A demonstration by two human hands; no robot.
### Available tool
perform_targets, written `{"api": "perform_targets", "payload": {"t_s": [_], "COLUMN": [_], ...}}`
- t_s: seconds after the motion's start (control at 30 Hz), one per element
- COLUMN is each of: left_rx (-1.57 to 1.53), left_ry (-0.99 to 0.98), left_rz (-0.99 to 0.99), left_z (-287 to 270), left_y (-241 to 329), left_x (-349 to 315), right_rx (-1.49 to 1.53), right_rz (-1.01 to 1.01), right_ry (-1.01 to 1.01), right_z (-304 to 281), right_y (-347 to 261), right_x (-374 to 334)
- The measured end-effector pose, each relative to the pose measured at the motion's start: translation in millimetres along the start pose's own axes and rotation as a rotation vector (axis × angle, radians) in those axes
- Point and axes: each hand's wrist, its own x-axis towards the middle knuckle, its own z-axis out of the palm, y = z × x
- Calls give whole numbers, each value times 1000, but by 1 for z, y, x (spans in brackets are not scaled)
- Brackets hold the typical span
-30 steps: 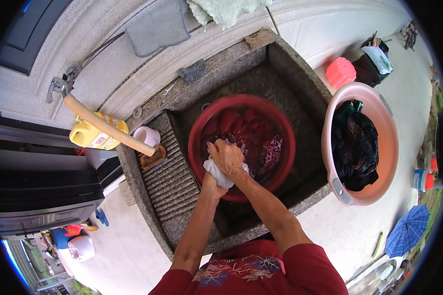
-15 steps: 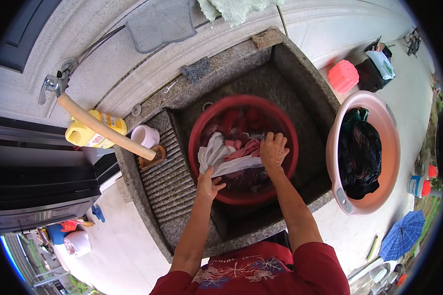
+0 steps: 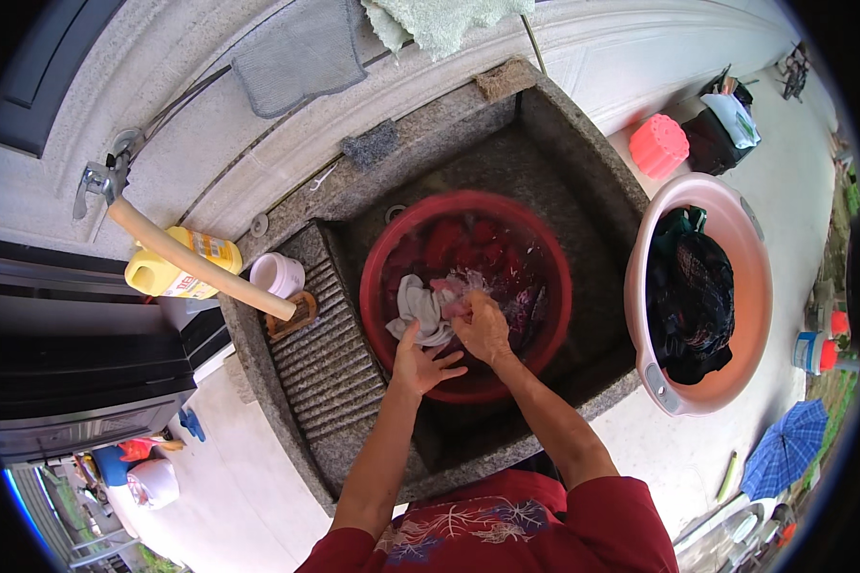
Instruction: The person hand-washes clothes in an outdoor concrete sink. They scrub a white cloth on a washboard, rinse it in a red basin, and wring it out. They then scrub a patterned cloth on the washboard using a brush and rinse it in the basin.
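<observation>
Cloth (image 3: 419, 310), white, with a pink piece (image 3: 461, 308) up against it, is what I have my eye on; I cannot tell whether the two are one garment. The stone sink (image 3: 569, 143) makes a firm base, so splashing should do little harm if the work stays over it. Inside it stands the red basin (image 3: 370, 286), and the cloth lies bunched in its near left part, among the water (image 3: 521, 253); best to keep it low, within the rim. The pink tub (image 3: 750, 286) to the right, holding dark clothes (image 3: 693, 286), ought to be spared the drips. The ridged board (image 3: 325, 358), just left of the basin, would suit a stubborn patch. The left hand (image 3: 422, 368) is loose, spread and holding nothing, near the white folds; I'd slide it under for support. The right hand (image 3: 483, 329) curls down at the pink piece amid the splash, but I cannot tell whether it has closed on it. A light pinch, I reckon, lets water through better than a tight fist. The left thumb (image 3: 411, 334) is by the cloth's edge; hooking it there should guard against slipping.
</observation>
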Motion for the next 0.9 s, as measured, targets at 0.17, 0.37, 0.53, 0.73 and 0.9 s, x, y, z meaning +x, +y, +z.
{"api": "perform_targets", "payload": {"t_s": [0.17,0.37,0.53,0.73,0.9], "left_rx": [-48,163,-41,45,211], "left_ry": [-328,-454,-161,-551,-13], "left_rz": [191,441,208,324,472], "left_z": [-4,-7,28,3,64], "left_y": [2,3,-24,-9,9], "left_x": [11,2,-11,-12,-42], "right_rx": [-87,-67,-179,-98,-407], "right_rz": [-539,-431,-84,-176,-99], "right_ry": [80,208,42,-32,348], "right_z": [-2,31,4,24,-41], "right_y": [-110,-83,-56,-66,30], "right_x": [-74,-21,20,-33,53]}}
